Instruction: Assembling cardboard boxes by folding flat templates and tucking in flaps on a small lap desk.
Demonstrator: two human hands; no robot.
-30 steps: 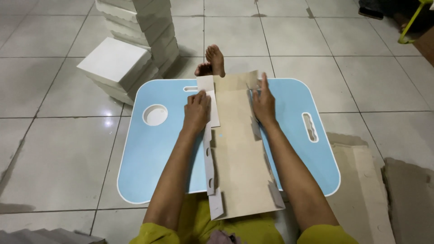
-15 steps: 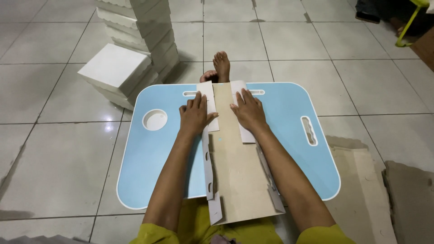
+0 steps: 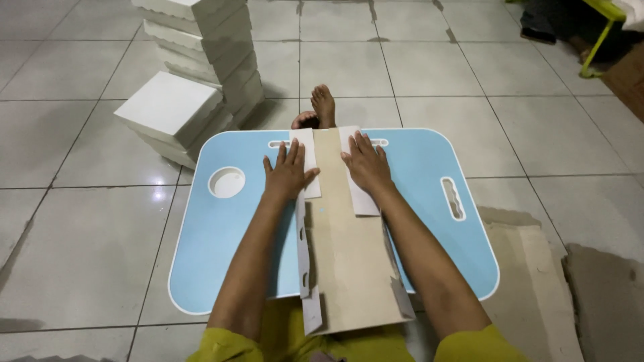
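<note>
A flat, unfolded cardboard box blank (image 3: 345, 248) lies lengthwise on a light blue lap table (image 3: 416, 201), brown side up with white flaps folded in along both long edges. My left hand (image 3: 287, 173) presses flat on the left white flap near the far end. My right hand (image 3: 365, 164) presses flat on the right white flap. Both palms are down with the fingers spread. The blank's near end hangs over the table's front edge toward my lap.
Stacks of folded white boxes (image 3: 194, 74) stand on the tiled floor at the far left. My bare foot (image 3: 322, 107) sticks out beyond the table. Brown cardboard sheets (image 3: 537, 281) lie on the floor at the right. The table has a round cup hole (image 3: 227, 182) and a slot (image 3: 453, 198).
The right flap, held raised by my right hand a second ago, is now folded down flat. Both hands have come to rest symmetrically on the two flaps.
</note>
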